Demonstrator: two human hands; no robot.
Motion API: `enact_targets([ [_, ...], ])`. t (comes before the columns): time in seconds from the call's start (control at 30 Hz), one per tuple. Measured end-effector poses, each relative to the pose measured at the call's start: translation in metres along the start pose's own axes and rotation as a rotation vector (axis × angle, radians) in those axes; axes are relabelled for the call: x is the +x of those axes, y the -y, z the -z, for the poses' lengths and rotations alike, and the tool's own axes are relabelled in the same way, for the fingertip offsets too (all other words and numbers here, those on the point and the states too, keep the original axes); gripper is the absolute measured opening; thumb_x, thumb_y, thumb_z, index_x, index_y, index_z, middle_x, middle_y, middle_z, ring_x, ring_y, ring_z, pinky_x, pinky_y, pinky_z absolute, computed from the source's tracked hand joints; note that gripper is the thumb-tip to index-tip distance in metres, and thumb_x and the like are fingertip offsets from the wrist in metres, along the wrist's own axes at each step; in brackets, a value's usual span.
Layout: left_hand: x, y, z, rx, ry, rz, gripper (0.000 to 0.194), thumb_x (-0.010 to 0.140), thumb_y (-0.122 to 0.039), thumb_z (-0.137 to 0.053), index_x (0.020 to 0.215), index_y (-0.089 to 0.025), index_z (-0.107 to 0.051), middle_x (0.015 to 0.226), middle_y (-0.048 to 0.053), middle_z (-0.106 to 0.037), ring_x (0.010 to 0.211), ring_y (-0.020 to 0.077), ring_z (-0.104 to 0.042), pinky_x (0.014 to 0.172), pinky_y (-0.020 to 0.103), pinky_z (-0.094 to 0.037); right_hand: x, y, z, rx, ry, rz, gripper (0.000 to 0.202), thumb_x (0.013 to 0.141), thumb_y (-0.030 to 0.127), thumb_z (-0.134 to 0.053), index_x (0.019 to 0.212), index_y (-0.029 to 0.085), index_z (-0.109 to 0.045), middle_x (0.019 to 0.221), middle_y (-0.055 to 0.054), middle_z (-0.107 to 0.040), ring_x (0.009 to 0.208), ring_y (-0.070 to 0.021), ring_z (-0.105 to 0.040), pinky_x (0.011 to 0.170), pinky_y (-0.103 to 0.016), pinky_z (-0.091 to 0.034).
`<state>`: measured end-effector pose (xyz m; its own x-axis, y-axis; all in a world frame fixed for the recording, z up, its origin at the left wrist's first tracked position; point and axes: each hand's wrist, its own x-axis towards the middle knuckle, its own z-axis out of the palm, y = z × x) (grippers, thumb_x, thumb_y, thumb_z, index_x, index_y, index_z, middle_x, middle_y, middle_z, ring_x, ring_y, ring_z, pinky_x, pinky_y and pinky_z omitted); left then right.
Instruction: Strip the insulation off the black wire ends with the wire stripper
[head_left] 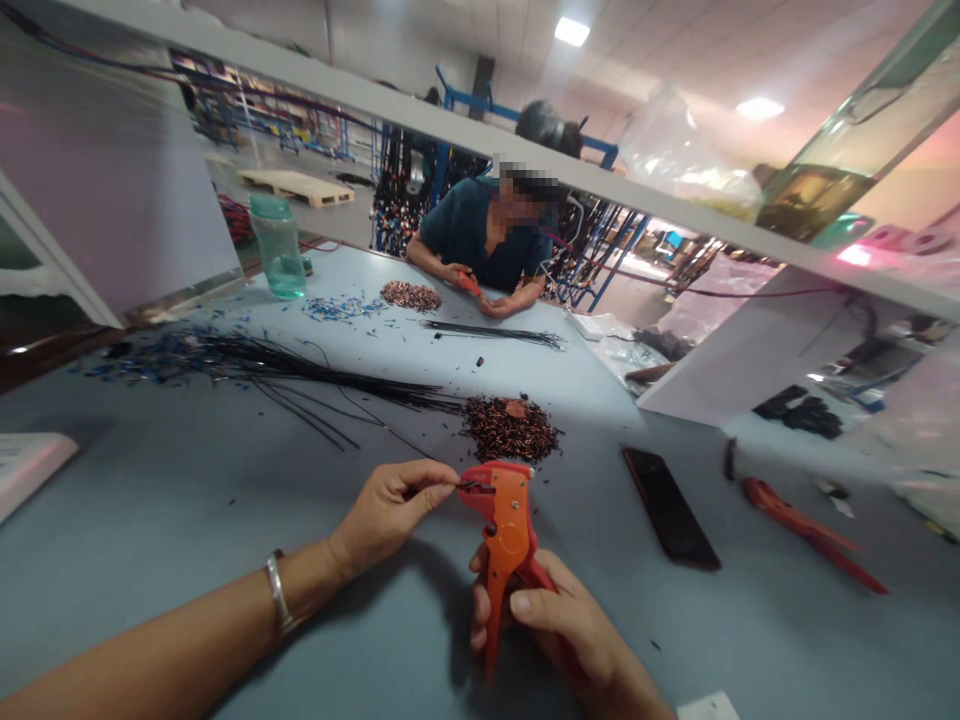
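Observation:
My right hand [547, 610] is wrapped round the handles of an orange and red wire stripper [512, 525], held upright over the table. At its jaws, my left hand [394, 505] pinches a thin black wire [382, 425], whose end reaches into the tool's mouth. How deep the wire end sits between the jaws is hidden. Just beyond the tool lies a pile of short dark insulation scraps [510, 428] with coppery bits. A bundle of long black wires [352, 382] stretches from that pile to the left, ending in blue tips.
A black phone [670, 505] and a red-handled tool [806, 530] lie at the right. Across the table a person [487, 230] holds a similar red tool. A green bottle [277, 245], blue scraps [341, 308] and another wire bundle [491, 333] are farther back. A shelf [375, 110] spans overhead.

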<state>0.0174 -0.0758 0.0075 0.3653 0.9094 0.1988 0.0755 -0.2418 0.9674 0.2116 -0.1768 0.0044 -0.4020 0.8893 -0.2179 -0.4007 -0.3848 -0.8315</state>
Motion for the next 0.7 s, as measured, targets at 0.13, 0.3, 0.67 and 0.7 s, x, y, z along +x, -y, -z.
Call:
enact_targets([
  [0.13, -0.001, 0.001, -0.001, 0.029, -0.012, -0.015, 0.018, 0.078, -0.030, -0.062, 0.077, -0.017, -0.074, 0.075, 0.005, -0.075, 0.071, 0.0182, -0.066, 0.069, 0.027, -0.053, 0.000, -0.001, -0.001, 0.004, -0.032, 0.005, 0.041, 0.071, 0.037, -0.075, 0.100, 0.010, -0.064, 0.078, -0.006, -0.068, 0.065, -0.0178, -0.067, 0.063, -0.030, -0.053],
  [0.3, -0.002, 0.001, 0.000, 0.077, -0.010, -0.047, 0.017, 0.080, -0.028, -0.060, 0.077, -0.017, -0.074, 0.071, 0.004, -0.074, 0.068, 0.0168, -0.065, 0.064, 0.024, -0.051, 0.000, -0.003, -0.002, -0.007, -0.046, 0.040, 0.037, 0.072, 0.036, -0.075, 0.097, 0.011, -0.063, 0.076, -0.005, -0.067, 0.061, -0.0165, -0.065, 0.056, -0.027, -0.052],
  [0.67, -0.001, 0.000, -0.001, 0.088, -0.003, -0.058, 0.018, 0.080, -0.028, -0.060, 0.077, -0.017, -0.073, 0.071, 0.004, -0.073, 0.067, 0.0166, -0.063, 0.065, 0.025, -0.050, -0.003, -0.010, 0.000, -0.048, -0.136, 0.029, 0.037, 0.072, 0.042, -0.076, 0.089, 0.012, -0.060, 0.066, -0.002, -0.062, 0.050, -0.0130, -0.059, 0.048, -0.026, -0.050],
  [0.7, -0.002, 0.001, 0.000, 0.090, -0.003, -0.060, 0.018, 0.081, -0.029, -0.060, 0.077, -0.017, -0.073, 0.071, 0.004, -0.073, 0.067, 0.0165, -0.063, 0.064, 0.024, -0.050, -0.003, -0.010, 0.000, -0.048, -0.135, 0.031, 0.037, 0.072, 0.041, -0.076, 0.088, 0.013, -0.060, 0.066, -0.002, -0.062, 0.050, -0.0128, -0.059, 0.048, -0.025, -0.050],
])
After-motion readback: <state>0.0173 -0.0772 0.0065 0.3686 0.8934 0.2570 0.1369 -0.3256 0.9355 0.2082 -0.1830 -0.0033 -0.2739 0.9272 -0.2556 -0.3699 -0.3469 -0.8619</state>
